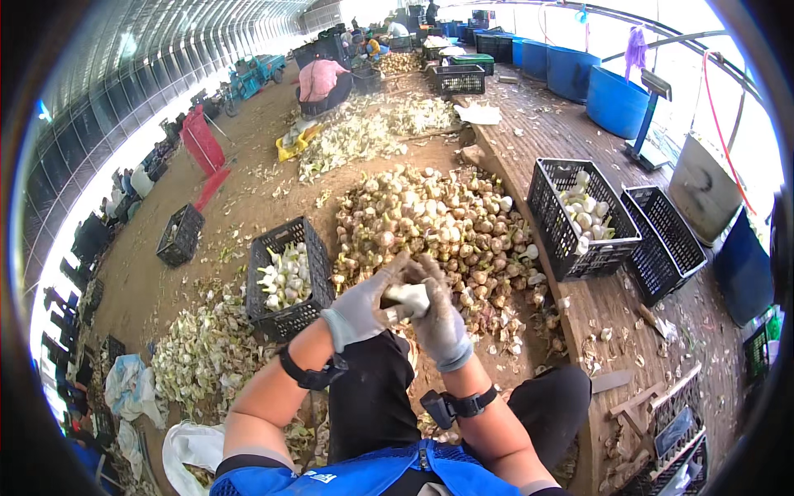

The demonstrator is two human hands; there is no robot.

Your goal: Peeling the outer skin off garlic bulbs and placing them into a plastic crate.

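Note:
Both hands wear pale grey work gloves, soiled at the fingers. They meet in front of my knees, around a white, peeled garlic bulb [414,299]. My left hand [370,304] has its fingers and thumb against the bulb's left side. My right hand [439,316] is closed around the bulb's right side. Beyond them lies a large heap of unpeeled garlic bulbs [428,217]. A black plastic crate [319,254] with cleaned white bulbs [286,276] stands left of the heap.
Garlic husks [205,353] are piled at the left. On the wooden platform [595,310] at the right stand a black crate [574,266] of white bulbs and another black crate [664,248]. Farther off, a person in pink [319,80] crouches by more husks. Blue tubs [614,102] line the right side.

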